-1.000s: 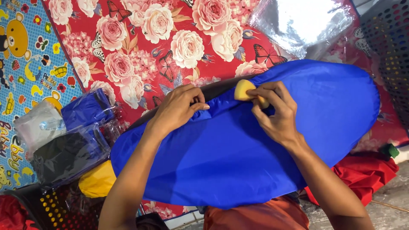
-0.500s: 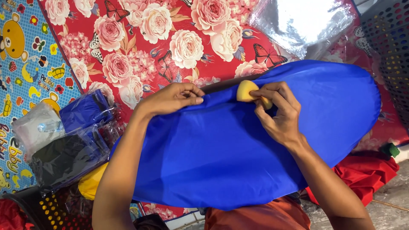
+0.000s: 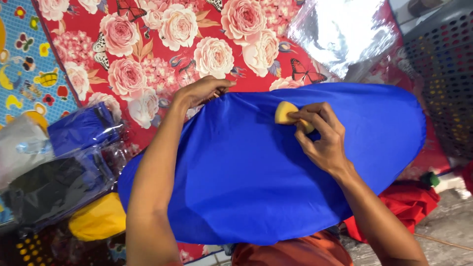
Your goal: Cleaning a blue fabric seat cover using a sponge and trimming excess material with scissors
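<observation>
Floral mat [image 3: 162, 44]: one blue cloth [image 3: 256, 167], perhaps one sponge [image 3: 286, 112]

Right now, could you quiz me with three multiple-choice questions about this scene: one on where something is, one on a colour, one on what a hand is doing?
1. Where does the yellow piece lie?
A. On the blue cloth
B. In the grey basket
C. On the flowered sheet

2. What colour is the cloth below the right forearm, at the lower right?
A. Green
B. Red
C. White

3. What is the right hand doing?
A. Hanging free
B. Pinching the yellow piece
C. Lying flat on the floor

Answers: 1 A, it sits on the blue cloth under the fingertips. 2 B, red cloth shows there. 3 B, the fingers close on the piece while the left hand holds the cloth's far edge.
</observation>
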